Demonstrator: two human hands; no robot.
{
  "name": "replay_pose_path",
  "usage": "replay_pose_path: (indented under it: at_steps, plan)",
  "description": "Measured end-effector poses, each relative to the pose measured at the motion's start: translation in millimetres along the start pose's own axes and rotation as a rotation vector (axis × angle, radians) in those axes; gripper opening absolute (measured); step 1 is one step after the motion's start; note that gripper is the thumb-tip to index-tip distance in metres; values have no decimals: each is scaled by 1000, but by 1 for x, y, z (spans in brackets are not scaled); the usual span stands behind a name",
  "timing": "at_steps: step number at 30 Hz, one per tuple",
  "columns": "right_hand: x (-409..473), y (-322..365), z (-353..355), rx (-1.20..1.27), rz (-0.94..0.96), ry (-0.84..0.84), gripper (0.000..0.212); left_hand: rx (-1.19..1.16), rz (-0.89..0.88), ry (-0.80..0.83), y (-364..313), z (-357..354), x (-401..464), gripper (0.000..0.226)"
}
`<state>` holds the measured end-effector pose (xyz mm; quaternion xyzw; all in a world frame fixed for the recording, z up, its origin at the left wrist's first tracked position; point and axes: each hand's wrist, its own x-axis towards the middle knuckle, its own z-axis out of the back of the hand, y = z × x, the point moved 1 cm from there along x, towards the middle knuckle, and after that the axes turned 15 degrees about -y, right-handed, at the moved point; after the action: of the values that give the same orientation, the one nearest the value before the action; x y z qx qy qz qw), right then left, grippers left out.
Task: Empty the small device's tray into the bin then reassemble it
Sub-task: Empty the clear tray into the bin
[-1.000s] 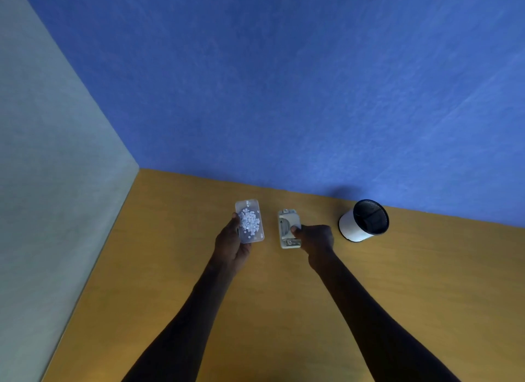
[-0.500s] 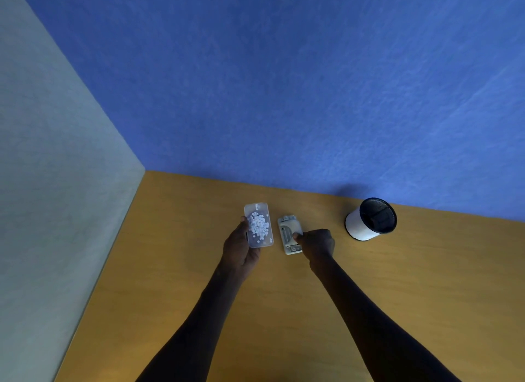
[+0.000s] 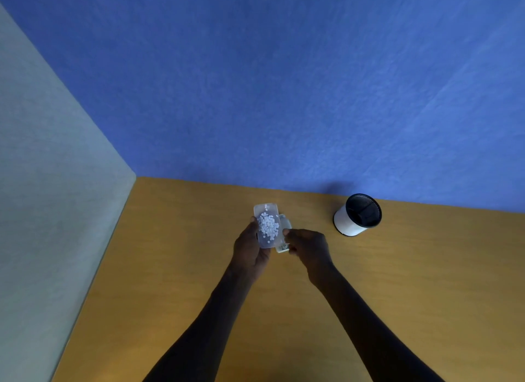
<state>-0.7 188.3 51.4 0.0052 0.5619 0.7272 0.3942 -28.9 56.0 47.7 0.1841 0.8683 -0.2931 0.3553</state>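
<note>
Up close, the left hand (image 3: 250, 246) grips a clear tray (image 3: 267, 225) holding a heap of white paper dots (image 3: 268, 225), while the right hand (image 3: 308, 243) pinches the small device (image 3: 284, 246) just beside it. Well apart to the right, a white bin (image 3: 357, 214) with a dark open mouth stands near the blue wall (image 3: 284, 83), bare worktop (image 3: 426, 268) lying between.

Clear plastic tray (image 3: 267, 226) of white paper bits (image 3: 268, 225) — matt wood-look table (image 3: 181, 282), black mesh-lined bin (image 3: 358, 214).

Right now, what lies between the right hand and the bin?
Only bare table in the head view: nothing sits between the right hand and the bin.
</note>
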Motion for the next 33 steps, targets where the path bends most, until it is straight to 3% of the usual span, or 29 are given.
replay_pose_path:
  at_steps: [3, 6, 11, 18, 25, 33]
  plan:
    - [-15, -3, 12, 184, -81, 78, 7, 33, -5, 5, 10, -9, -3, 40]
    - [-21, -4, 25, 295, -102, 104, 13, 59, -8, -14, 22, -15, -6, 36]
    - [-20, -5, 50, 410, -143, 55, 15, 93, -9, 2, 37, -23, -6, 29]
    - [6, -7, 113, 509, -163, -91, 9, 202, 23, 34, 51, -37, 0, 43]
    - [45, 3, 179, 363, -104, -286, 8, 246, 37, 36, 64, -46, 2, 44]
    - [90, 26, 195, 115, -170, -370, 5, 233, 34, 71, 66, -47, 6, 44]
